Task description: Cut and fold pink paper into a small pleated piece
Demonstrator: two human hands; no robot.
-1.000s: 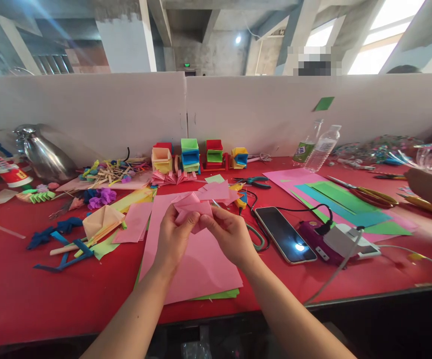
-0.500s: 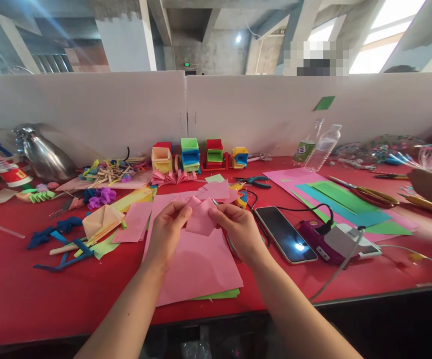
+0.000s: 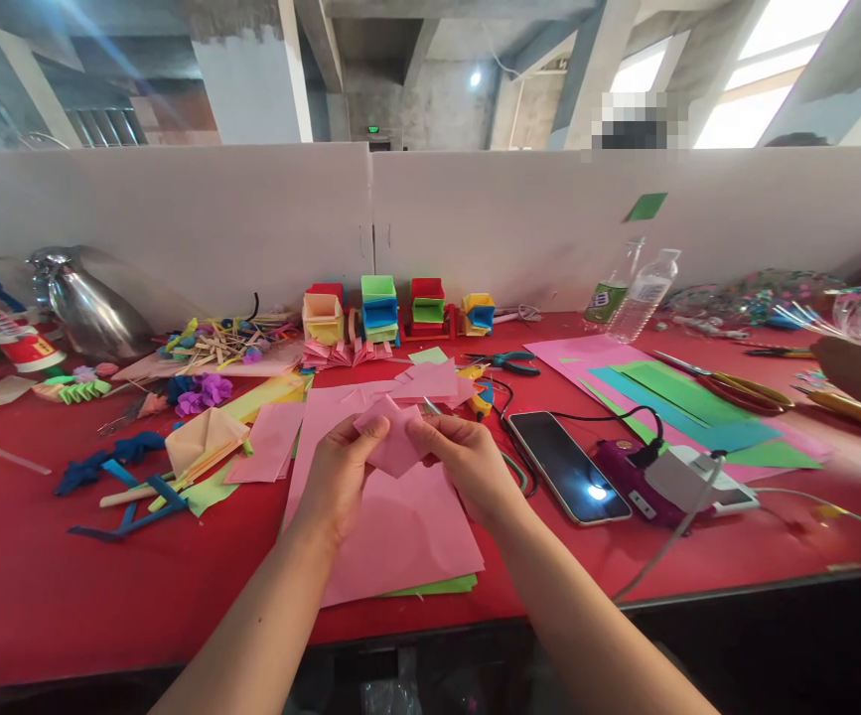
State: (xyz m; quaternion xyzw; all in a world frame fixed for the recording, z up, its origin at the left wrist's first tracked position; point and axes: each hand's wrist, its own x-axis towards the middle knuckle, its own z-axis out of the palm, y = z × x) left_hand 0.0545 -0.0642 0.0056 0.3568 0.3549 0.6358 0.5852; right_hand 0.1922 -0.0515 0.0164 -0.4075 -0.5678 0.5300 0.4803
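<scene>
A small folded piece of pink paper [image 3: 397,449] is held up between my two hands, its lower corner pointing toward me. My left hand [image 3: 341,465] pinches its left side, thumb on top and fingers curled underneath. On the right side, my right hand [image 3: 467,457] grips it the same way, thumb pressed on the front. Beneath both hands lies a large pink sheet [image 3: 407,541], with green paper [image 3: 437,587] showing under its near edge. Smaller pink pieces [image 3: 430,379] lie just beyond my fingers.
To the right are a phone [image 3: 570,467], a purple power strip [image 3: 628,482] with cables, scissors [image 3: 743,390] and coloured sheets [image 3: 660,397]. Pliers [image 3: 511,361] and folded paper boxes [image 3: 379,303] stand farther back. A metal jug [image 3: 91,308] is at left. Another person's hand [image 3: 858,372] is at far right.
The pink paper has turned slightly and come a little nearer to me, its corner now pointing down. My thumbs have shifted slightly left along it.
</scene>
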